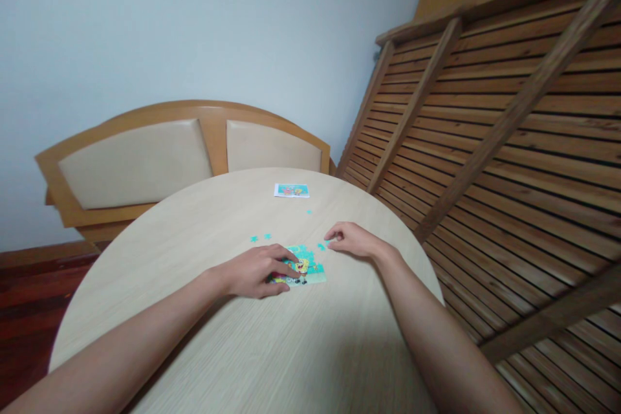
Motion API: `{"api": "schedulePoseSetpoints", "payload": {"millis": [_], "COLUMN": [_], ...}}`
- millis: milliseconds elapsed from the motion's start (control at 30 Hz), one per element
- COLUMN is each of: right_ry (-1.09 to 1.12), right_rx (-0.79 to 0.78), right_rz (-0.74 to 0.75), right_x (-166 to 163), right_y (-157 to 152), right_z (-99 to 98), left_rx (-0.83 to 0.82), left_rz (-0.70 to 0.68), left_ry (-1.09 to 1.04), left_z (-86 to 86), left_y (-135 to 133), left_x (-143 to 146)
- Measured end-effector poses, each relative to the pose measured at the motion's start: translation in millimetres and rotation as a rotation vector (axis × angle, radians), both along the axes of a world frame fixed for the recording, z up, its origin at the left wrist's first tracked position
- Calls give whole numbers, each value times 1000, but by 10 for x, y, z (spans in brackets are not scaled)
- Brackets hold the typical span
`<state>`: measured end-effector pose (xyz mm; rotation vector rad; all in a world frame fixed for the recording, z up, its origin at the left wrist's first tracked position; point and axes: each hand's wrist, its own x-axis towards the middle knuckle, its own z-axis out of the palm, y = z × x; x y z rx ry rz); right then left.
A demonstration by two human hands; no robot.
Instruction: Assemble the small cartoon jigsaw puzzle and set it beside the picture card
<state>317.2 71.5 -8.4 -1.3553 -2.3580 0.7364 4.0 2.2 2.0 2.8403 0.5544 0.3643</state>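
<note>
Both our hands lie low on the round pale wooden table (291, 349), and the work sits between them. Largest first after the hands: that tabletop fills the lower frame, with a slatted brown wooden panel (509, 129) leaning along its right side and a curved wooden bench back with beige cushions (145, 162) behind it against a light blue wall (194, 26).

Our left hand (255, 270) rests palm down with fingers loosely spread, its fingertips pressing on the left part of the partly built turquoise cartoon jigsaw puzzle (310, 268). We cannot tell whether it pins a separate piece beneath them. The puzzle is a small rectangle whose long side runs left to right across our view, just right of that hand and touching it.

Our right hand (352, 239) sits slightly farther out and to the right, fingers curled inward and pointing left, their tips at a small loose turquoise piece (321, 246) just beyond the puzzle's far right corner. Whether the fingers pinch anything we cannot tell. So the left hand is the one on the puzzle, the right the nearer to the loose pieces.

Two more turquoise pieces (261, 237) lie apart beyond the left hand, another tiny one (308, 212) farther out. Near the table's far edge rests a small printed reference picture card (292, 190), well apart from both hands.
</note>
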Motion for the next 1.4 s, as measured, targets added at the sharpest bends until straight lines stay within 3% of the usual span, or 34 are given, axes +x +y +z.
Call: {"api": "schedulePoseSetpoints", "payload": {"millis": [233,467,833,1400], "right_ry": [94,272,266,149], "right_rx": [-127,-104,-88,17], "right_rz": [-30,18,91,73], "right_x": [-56,-275,-446,-470], "right_y": [-83,-139,-137,-108], "right_z": [86,96,-22,-62], "left_rx": [0,-1,-11,-18], "left_rz": [-9,-19,-19,-22], "left_ry": [-2,1,2,0], "left_z": [7,-7,5,-16], "left_y": [5,-7,-1,-2], "left_x": [6,8,9,5]}}
